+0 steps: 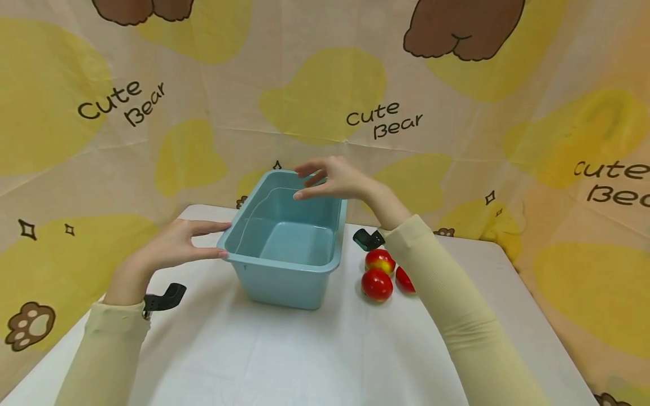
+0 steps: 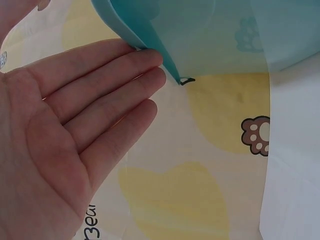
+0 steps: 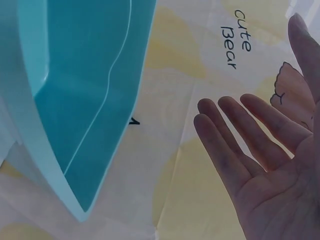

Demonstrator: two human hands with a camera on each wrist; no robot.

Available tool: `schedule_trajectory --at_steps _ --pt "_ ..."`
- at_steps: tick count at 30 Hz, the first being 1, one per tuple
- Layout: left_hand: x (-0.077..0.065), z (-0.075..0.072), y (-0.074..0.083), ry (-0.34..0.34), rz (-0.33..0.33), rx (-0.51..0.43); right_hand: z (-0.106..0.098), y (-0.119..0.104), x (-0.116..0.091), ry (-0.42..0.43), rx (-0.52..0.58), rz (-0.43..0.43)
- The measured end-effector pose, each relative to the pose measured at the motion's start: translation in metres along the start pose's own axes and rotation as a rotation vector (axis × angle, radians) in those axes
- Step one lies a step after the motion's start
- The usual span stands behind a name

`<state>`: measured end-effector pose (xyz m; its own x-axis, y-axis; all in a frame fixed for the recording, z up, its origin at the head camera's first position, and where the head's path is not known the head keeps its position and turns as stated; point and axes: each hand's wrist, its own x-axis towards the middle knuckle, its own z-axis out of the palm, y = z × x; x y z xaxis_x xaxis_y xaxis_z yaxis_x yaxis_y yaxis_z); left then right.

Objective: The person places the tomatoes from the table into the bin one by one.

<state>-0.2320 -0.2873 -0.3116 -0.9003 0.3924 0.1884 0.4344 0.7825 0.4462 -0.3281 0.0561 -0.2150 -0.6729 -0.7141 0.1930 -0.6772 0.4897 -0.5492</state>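
Observation:
A light blue plastic basin [image 1: 284, 287] stands on the white table with nothing visible inside it. At its near left corner my left hand [image 1: 175, 245] has straight fingers and thumb at the rim. In the left wrist view, the fingers [image 2: 100, 95] of that hand lie flat, tips against or very near the basin's edge [image 2: 117, 25]. Over the far right part of the basin hovers my right hand [image 1: 335, 179], fingers loosely bent and holding nothing. The right wrist view shows its spread fingers [image 3: 260, 135] apart from the basin wall [image 3: 95, 90].
Three red apples [image 1: 377, 285] sit close together right of the basin, one partly hidden by my right sleeve [image 1: 447, 304]. A patterned cloth [image 1: 325, 90] hangs behind and beside the white table [image 1: 284, 361]. Each wrist wears a black strap device [image 1: 165, 299].

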Motion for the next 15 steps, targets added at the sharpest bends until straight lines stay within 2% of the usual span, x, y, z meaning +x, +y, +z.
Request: schedule_trajectory --at_steps 15 --pt "0.000 0.000 0.003 -0.005 0.003 0.009 -0.005 0.011 -0.038 0.066 0.071 -0.059"
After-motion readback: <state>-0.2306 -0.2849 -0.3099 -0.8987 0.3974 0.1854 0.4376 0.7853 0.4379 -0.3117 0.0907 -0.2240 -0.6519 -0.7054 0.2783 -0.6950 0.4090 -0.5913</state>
